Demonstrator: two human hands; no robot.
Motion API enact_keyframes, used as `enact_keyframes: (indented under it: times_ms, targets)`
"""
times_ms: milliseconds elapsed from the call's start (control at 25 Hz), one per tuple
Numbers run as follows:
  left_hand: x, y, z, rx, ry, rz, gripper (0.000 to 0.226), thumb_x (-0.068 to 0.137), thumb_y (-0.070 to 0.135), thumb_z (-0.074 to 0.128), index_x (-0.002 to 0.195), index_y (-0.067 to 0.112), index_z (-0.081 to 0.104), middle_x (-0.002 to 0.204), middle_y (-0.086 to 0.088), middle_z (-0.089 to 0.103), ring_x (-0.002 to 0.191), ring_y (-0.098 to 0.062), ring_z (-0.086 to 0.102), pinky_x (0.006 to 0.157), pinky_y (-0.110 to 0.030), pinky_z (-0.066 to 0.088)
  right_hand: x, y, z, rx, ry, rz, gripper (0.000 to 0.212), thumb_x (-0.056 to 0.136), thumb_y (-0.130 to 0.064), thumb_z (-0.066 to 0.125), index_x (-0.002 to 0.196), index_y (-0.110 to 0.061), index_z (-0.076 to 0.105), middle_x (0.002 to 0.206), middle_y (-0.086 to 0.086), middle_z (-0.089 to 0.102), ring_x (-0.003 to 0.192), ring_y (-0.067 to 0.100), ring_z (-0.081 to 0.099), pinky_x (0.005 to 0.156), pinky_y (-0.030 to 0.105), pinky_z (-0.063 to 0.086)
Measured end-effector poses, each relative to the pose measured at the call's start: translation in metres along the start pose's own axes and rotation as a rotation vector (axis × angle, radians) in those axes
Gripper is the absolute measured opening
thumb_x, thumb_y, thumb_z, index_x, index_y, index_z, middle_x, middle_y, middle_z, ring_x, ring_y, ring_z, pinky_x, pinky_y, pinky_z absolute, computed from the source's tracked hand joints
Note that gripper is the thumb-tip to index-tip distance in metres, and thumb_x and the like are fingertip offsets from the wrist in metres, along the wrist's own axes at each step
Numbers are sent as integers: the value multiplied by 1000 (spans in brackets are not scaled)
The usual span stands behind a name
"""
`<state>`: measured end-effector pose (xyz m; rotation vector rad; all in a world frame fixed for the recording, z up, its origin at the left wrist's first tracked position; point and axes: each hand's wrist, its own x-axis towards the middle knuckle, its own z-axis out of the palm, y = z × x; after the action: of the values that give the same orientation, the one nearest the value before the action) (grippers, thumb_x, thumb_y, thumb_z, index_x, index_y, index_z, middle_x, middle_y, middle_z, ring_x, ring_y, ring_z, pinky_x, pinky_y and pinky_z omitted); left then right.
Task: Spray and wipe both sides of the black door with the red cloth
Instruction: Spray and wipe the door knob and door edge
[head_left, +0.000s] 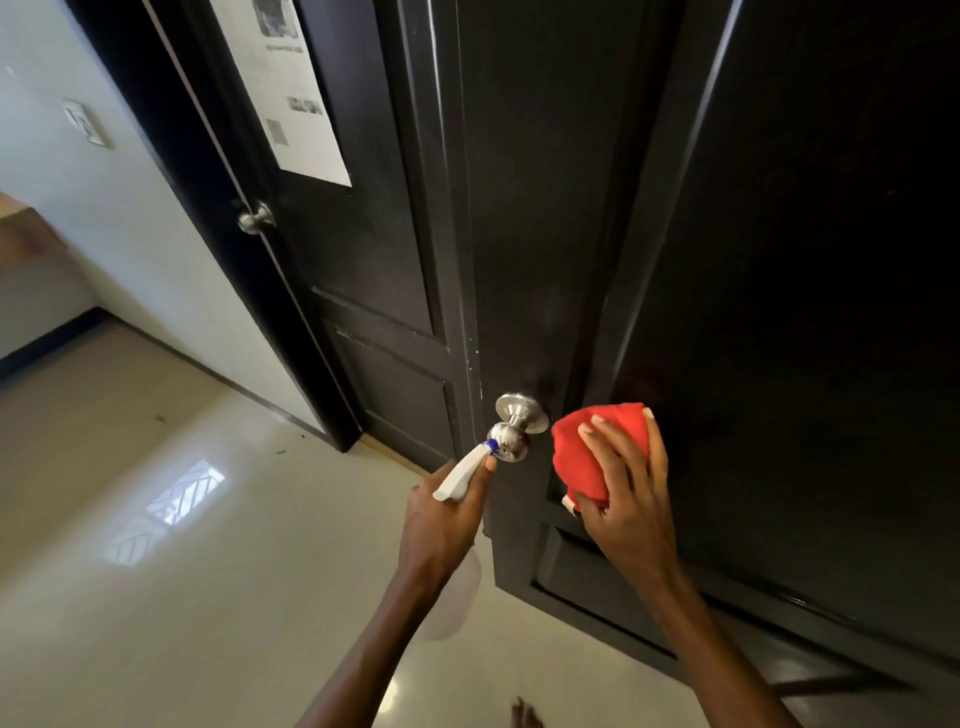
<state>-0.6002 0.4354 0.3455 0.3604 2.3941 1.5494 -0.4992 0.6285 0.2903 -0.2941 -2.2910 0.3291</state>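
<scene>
The black door (779, 260) fills the right half of the frame, its top and right edge cut off and its dark panels hard to read. The red cloth (597, 447) lies against it at centre right, just right of the silver knob (511, 434), partly covered by the right hand (626, 493), whose spread fingers press it flat to the door. Just left of the knob, the left hand (441, 514) grips a white spray bottle (462, 475); its blue nozzle nearly touches the knob, and its body below the hand is blurred. A second black door (363, 260) at upper left carries a paper notice (288, 93), its print illegible.
</scene>
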Motion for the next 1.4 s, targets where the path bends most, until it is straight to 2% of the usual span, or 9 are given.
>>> enact_keyframes:
  times_ms: [80,200,360,600,840,1080,1160,1280,1400]
  targets:
    - [11,-2,-4,34,-47,14,50,84,63,55,101,19,72,69,-2,68,53,-16,63,51,-35,57,-4,-4,9,14,10,19,69,88,-34,67,149,-16,42,155,6,42,153,41,20,116,63,34]
    - [27,-3,-12,23,-83,6,53,84,63,53,101,17,72,70,0,68,50,-13,63,48,-14,49,-1,-7,14,4,31,71,69,87,-34,69,147,-15,43,153,6,44,152,42,23,121,55,30]
    - [47,-2,-25,-40,-123,-1,50,81,65,53,84,18,70,66,-5,66,45,-11,58,46,-14,46,2,-23,21,18,101,165,62,89,-33,64,144,-12,46,149,7,47,153,36,23,126,40,21]
    - [78,-17,-52,-39,-229,5,50,86,57,52,97,14,74,60,-1,62,50,-5,60,44,-7,42,10,-70,54,69,135,370,65,95,-48,61,149,-19,40,154,0,41,154,29,23,122,37,29]
    - [99,-28,-75,-54,-299,23,52,83,61,51,87,16,76,52,-8,60,48,-7,58,46,-8,42,37,-97,99,-166,115,539,72,87,-47,68,150,-24,41,149,1,44,142,39,34,105,58,48]
    - [116,-28,-85,-93,-301,74,48,84,58,52,95,18,75,59,0,65,58,-6,64,49,-5,43,62,-114,115,-586,-168,235,74,70,-45,86,136,-20,62,136,7,63,133,41,49,107,59,44]
    - [120,-27,-88,-109,-307,114,45,85,56,52,93,19,74,62,0,67,58,-8,64,49,-8,44,64,-112,108,-578,-120,270,68,72,-45,82,133,-22,64,135,5,62,131,37,50,102,53,47]
    - [123,-30,-91,-113,-320,124,40,86,57,52,90,24,74,64,1,69,57,-12,65,50,-9,45,47,-100,92,-240,156,659,52,84,-49,68,128,-22,64,131,0,57,123,25,51,93,36,48]
    - [123,-39,-92,-96,-343,115,39,87,56,53,90,23,73,63,0,69,57,-14,65,51,-9,46,40,-98,87,598,420,1193,36,93,-52,67,121,-30,66,117,-4,69,106,22,69,79,27,54]
